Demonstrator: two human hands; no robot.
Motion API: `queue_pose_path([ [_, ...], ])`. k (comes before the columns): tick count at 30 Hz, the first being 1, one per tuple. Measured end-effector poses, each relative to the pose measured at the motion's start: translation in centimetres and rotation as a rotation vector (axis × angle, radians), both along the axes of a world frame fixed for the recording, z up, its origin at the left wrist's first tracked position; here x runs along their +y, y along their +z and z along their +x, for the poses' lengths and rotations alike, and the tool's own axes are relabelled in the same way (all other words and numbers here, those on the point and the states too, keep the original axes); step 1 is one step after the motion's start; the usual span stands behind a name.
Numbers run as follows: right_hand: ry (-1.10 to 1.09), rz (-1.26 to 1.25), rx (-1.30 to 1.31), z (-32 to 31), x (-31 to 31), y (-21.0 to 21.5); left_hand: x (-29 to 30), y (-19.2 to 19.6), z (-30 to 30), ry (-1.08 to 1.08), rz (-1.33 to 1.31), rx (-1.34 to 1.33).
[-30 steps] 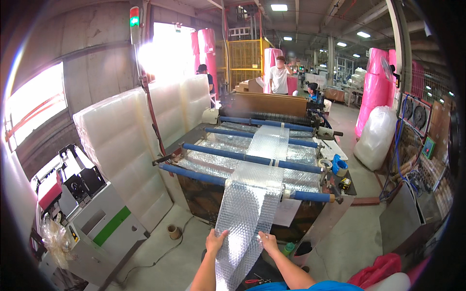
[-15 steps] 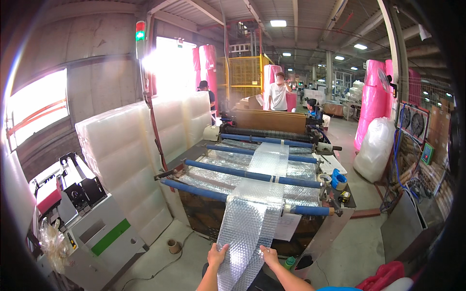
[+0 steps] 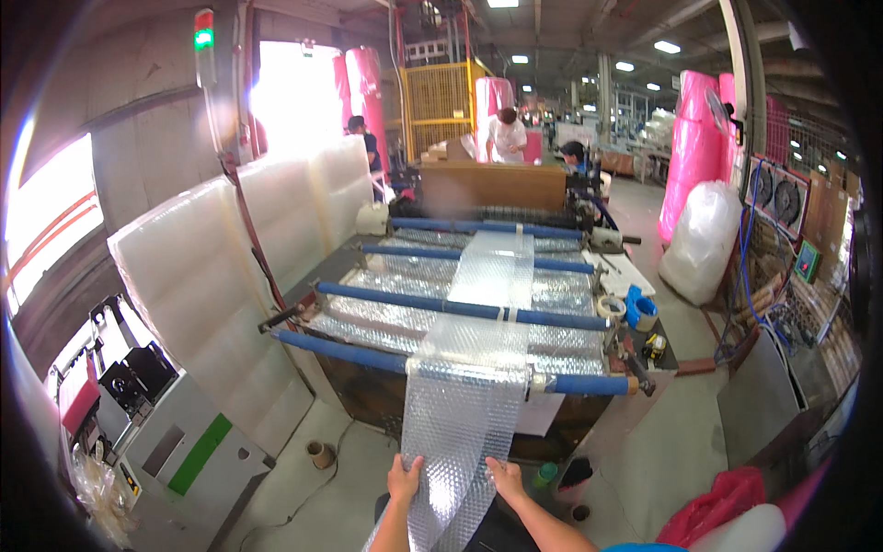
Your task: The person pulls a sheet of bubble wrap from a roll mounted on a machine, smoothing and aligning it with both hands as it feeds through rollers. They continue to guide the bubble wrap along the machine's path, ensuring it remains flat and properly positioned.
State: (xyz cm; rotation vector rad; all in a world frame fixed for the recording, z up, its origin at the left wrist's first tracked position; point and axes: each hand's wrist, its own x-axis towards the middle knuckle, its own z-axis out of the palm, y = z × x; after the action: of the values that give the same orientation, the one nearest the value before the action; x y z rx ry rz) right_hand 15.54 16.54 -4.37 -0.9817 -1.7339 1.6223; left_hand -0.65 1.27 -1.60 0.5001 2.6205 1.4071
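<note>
Clear bubble wrap (image 3: 464,419) hangs in a long strip from the nearest blue roller (image 3: 368,354) of the machine (image 3: 478,304), running back over the farther rollers. In the head view the two hands now sit lower and nearer the bottom edge than half a second ago, with a longer stretch of strip showing above them; I judge the sheet is being drawn down off the roller. The left hand (image 3: 403,480) clasps the strip's left edge, fingers curled over it. The right hand (image 3: 505,478) grips the right edge the same way, thumb on the face. Both are closed on the film, not flat or released. A grey cabinet (image 3: 184,451) stands at the left.
</note>
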Motion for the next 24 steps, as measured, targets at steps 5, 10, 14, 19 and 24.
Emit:
queue_pose_path([
  [5, -0.043, -0.106, 0.048, -0.5, -0.1, 0.1, 0.9, -1.7, -0.9, -0.045, 0.015, -0.012],
  [10, -0.060, -0.135, 0.062, -0.6, 0.1, 0.3, 1.8, -3.0, -1.0, -0.047, 0.071, 0.019],
  [14, -0.035, -0.125, 0.013, -0.5, 0.4, -0.6, 2.1, -3.4, -0.9, -0.055, 0.063, 0.045],
  [19, -0.094, -0.065, 0.017, -0.7, 0.2, -1.2, 2.6, -3.7, -1.2, -0.028, 0.080, 0.031],
  [24, -0.068, 0.021, -0.002, -2.7, 3.4, 3.9, 5.7, 0.0, -3.4, 0.019, 0.115, 0.111],
])
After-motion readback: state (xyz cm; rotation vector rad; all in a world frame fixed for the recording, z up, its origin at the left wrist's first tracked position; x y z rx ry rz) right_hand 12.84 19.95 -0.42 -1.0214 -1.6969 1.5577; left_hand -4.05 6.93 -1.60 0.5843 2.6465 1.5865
